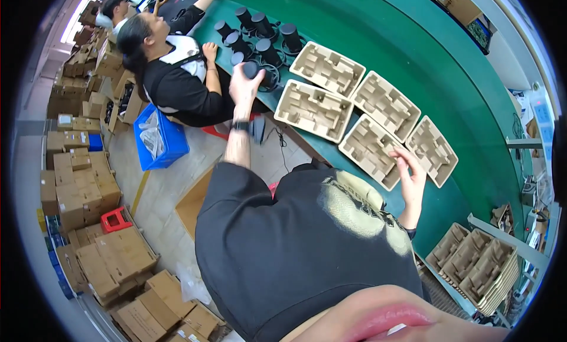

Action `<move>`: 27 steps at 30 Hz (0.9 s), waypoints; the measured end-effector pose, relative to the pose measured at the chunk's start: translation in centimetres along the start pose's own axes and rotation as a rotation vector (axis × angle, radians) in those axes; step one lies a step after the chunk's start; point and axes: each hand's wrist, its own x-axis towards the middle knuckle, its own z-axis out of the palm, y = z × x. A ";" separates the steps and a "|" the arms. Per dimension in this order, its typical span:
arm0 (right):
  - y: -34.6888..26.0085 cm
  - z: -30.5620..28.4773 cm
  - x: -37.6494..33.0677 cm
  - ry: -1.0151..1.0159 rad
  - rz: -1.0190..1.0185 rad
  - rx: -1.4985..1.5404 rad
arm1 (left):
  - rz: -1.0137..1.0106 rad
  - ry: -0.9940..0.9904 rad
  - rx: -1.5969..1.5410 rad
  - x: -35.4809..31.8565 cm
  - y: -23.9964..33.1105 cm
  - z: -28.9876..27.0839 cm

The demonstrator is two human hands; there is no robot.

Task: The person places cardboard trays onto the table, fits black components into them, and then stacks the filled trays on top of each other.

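Observation:
At the table's left edge, my left hand (243,88) is closed around the top of a black cylindrical device (251,69). Below the wrist, a grey rounded object (258,129) hangs beside my forearm, with a thin dark cable (282,141) near it; what it joins to cannot be made out. More upright black cylinders (267,49) with coiled cables stand just beyond that hand. My right hand (411,179) is open, fingers loosely bent, over the side of a beige moulded-pulp tray (371,152). Another pulp tray (432,151) lies right of it.
More pulp trays (314,110) lie on the green table (425,52). Stacked trays (472,265) stand at the lower right. A co-worker (183,76) sits at the far left, near a blue bin (159,138). Cardboard boxes (121,259) and a red stool (116,220) occupy the left floor.

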 end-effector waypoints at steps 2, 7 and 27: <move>-0.5 0.5 1.5 -0.031 0.101 0.083 | -0.045 0.274 -0.280 -0.7 -0.8 -2.1; -2.1 4.2 6.2 -0.134 0.059 0.205 | -0.779 -0.529 -1.586 -5.3 7.1 -3.3; 5.6 19.2 26.6 -0.340 -0.274 -0.929 | 0.067 0.043 -0.435 6.1 0.1 5.8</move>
